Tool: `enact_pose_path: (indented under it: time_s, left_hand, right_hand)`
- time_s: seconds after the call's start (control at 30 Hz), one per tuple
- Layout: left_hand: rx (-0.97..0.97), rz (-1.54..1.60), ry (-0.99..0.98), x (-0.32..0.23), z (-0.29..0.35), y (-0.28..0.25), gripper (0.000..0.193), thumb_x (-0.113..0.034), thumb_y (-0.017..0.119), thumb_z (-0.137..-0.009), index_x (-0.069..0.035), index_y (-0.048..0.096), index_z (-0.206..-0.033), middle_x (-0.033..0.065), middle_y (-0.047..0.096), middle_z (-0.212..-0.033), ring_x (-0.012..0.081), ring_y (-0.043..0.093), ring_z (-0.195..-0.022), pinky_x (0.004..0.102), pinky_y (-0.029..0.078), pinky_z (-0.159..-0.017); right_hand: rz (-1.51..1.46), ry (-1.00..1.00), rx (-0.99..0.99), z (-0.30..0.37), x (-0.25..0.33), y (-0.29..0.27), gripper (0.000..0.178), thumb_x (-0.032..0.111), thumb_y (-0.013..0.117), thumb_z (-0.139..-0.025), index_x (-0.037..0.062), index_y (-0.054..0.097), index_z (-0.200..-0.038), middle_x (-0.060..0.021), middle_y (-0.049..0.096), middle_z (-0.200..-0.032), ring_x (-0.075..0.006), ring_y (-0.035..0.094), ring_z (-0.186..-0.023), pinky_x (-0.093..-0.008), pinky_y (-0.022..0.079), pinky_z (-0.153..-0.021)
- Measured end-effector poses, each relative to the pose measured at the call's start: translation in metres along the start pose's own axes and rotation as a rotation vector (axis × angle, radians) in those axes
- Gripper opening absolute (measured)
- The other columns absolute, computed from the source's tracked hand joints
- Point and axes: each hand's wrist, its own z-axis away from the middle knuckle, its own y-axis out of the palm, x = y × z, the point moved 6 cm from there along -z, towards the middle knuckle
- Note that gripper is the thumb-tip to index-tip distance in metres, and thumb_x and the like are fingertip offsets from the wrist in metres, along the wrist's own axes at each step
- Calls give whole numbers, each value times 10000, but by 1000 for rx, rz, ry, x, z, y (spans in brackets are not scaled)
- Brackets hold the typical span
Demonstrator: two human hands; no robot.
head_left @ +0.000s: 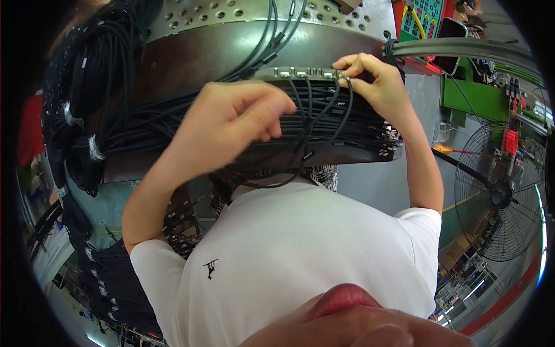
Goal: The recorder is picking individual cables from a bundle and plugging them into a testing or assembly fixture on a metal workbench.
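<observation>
Right hand (378, 87): thumb and index finger pinched at the right end of a slim, slotted grey metal strip (315, 73), gripping what looks like the small silver plug of a thin black cable (350, 101); the fingertips cover most of that plug
Left hand (234, 121): raised over the cables, left of the strip, fingers curled loosely inward and blurred; whether anything sits inside the curl, I cannot tell
Metal strip: lies crosswise on the far side of the cable bundle, with small silver plugs (301, 74) along it and their black leads bending toward the person; its left end is hard to make out beyond the left hand
Cable bundle: many straight black cables (332, 121) side by side, partly hidden under the left hand and forearm
Coiled cables: thick black hanks (107, 55) at the left, bound with shiny silver ties (96, 147), cut off by the dark rim
Surface: a dark brown smooth board (237, 43) under the work, a perforated silver metal plate (214, 13) beyond it, cut by the upper edge
Room: a curved grey bar (462, 48), a green metal panel (471, 99) and a black wire-cage fan (500, 194) at the right; small items behind the fan too indistinct to name
</observation>
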Motion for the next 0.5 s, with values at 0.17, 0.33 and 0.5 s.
enact_pose_path:
  time_s: [0.17,0.33,0.5]
  left_hand:
    - [-356,-35,68,15,-55,-83,308,-215,470,-1025,-2,627,-1183,70,662,-1033,113,610,-925,244,507,-836]
    - [-336,383,86,23,-135,-82,445,-301,465,-1031,66,495,-1280,223,586,-1255,269,595,-1151,368,472,-1026]
    - [-53,718,-31,34,-154,-37,382,-323,425,-1047,11,548,-1187,1,540,-791,81,498,-660,241,481,-610]
  right_hand:
    - [431,-460,-154,18,30,0,264,-69,671,-739,51,644,-973,-95,678,-1055,-271,671,-903,-328,557,-767]
    - [398,-449,-162,17,29,2,239,-63,672,-749,35,638,-963,-98,680,-1045,-264,670,-912,-324,552,-776]
    - [132,-244,37,-29,17,-28,200,-24,588,-876,1,647,-1065,-103,658,-1186,-178,614,-1079,-295,465,-951]
